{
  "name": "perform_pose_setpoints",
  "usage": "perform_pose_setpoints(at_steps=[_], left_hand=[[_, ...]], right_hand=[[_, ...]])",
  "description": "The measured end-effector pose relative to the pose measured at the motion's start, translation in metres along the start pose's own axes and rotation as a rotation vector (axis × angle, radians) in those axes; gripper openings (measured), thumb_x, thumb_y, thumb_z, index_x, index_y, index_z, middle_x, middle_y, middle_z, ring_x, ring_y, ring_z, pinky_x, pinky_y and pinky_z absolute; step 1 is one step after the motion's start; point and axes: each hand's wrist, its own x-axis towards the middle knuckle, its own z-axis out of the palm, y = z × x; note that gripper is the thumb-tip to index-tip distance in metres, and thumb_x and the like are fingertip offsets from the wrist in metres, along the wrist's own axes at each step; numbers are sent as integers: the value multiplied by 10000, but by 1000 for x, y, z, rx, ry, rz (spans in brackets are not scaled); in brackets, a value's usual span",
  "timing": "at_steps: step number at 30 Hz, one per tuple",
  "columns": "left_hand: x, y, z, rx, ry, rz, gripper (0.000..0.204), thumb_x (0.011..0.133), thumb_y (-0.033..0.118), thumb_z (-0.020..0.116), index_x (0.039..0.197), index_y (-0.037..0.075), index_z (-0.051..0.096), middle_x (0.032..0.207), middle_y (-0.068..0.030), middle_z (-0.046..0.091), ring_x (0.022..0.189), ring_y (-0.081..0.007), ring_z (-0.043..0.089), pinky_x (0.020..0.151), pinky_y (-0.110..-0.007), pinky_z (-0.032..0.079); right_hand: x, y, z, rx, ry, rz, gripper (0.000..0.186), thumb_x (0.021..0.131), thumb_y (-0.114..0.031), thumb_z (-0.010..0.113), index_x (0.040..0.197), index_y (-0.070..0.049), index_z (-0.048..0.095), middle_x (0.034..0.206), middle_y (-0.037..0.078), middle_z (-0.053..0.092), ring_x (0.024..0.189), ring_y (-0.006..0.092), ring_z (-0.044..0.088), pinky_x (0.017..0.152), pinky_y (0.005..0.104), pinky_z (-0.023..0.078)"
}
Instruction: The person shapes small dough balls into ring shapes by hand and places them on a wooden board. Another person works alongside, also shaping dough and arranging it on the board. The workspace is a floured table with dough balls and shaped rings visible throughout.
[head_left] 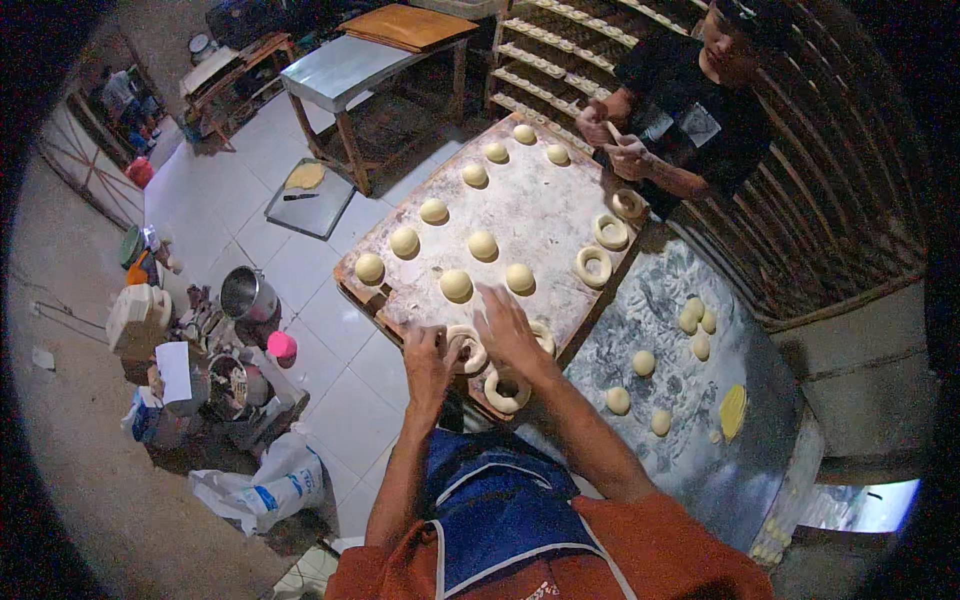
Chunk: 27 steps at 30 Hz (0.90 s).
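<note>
A floured wooden board point(540, 215) lies in front of me with several pale dough balls point(482, 245) spread over it. At its near edge my left hand point(428, 362) has its fingers curled at the left side of a dough ring point(478, 356). My right hand point(510, 328) reaches over the board, fingers stretched out and slightly blurred, between that ring and another dough ring point(543, 337) partly hidden behind it. One more ring point(507, 403) sits at the near corner. Closest beyond my fingers are two dough balls point(455, 286).
Along the board's right edge lie dough rings point(593, 267). A floured table point(640, 310) on the right holds more dough balls and a flat yellow dough piece point(733, 411). Across the board a person point(690, 110) handles dough beside racks. Pots point(247, 295) and bags stand on the left floor.
</note>
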Motion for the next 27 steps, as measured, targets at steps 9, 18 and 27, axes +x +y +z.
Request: perform_pose_setpoints(at_steps=[9,18,27], left_hand=[[8,-22,19,-12,49,119,199,786,156,727,897,14,642,851,-133,610,766,-312,588,711,-397,474],[-20,-22,-36,-119,-8,-240,196,911,191,638,1009,21,640,914,-86,632,840,-184,573,729,-332,452],[-17,20,-42,-98,-12,-150,200,944,208,591,1003,20,624,937,-79,624,843,-185,568,720,-324,436]], right_hand=[[88,1,0,28,-319,-1,386,768,-122,635,1102,47,548,1094,264,595,1025,438,567,896,484,467],[-67,29,-64,710,135,177,335,750,-128,796,1027,-20,642,970,74,668,876,147,637,791,310,524],[-296,167,-140,357,490,737,289,752,-116,758,1001,-11,657,909,109,694,836,236,667,767,362,535]])
